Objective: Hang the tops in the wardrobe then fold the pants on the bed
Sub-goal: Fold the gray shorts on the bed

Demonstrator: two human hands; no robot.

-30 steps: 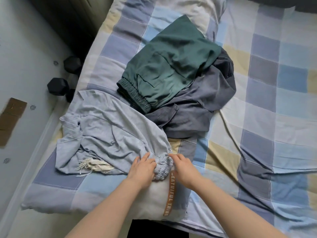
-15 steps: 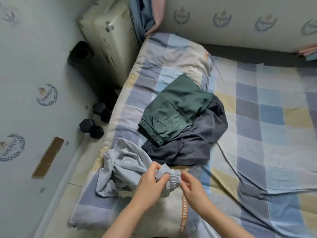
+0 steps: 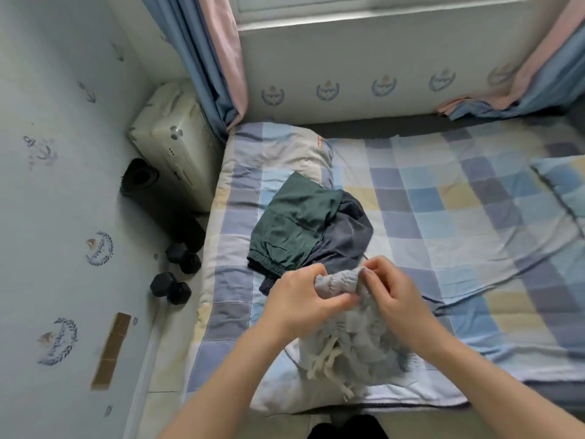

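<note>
Grey sweatpants [image 3: 351, 340] hang bunched between my two hands above the near edge of the bed [image 3: 443, 217]. My left hand [image 3: 304, 299] curls its fingers and thumb around the elastic cuff on its left side, and my right hand [image 3: 391, 291] pinches the same gathered cuff from the right, fingertips bent down over the fabric. Both hands grip the cloth and sit close together, nearly touching. Below them the rest of the sweatpants falls in a crumpled heap, with pale drawstrings [image 3: 326, 362] trailing down toward the bed's front edge.

Just beyond my hands lie two more pairs of pants. Green pants [image 3: 291, 226] rest folded on top, their elastic waistband turned toward me, and they partly cover dark grey pants [image 3: 345, 242] that spread out to the right beneath them.

Checked bedding in blue, yellow and grey covers the bed. On the floor to the left stand two black dumbbells [image 3: 175, 270] near a rolled dark mat [image 3: 142, 182] and a cream suitcase [image 3: 177, 144]. Blue and pink curtains [image 3: 215, 52] hang at the far wall.
</note>
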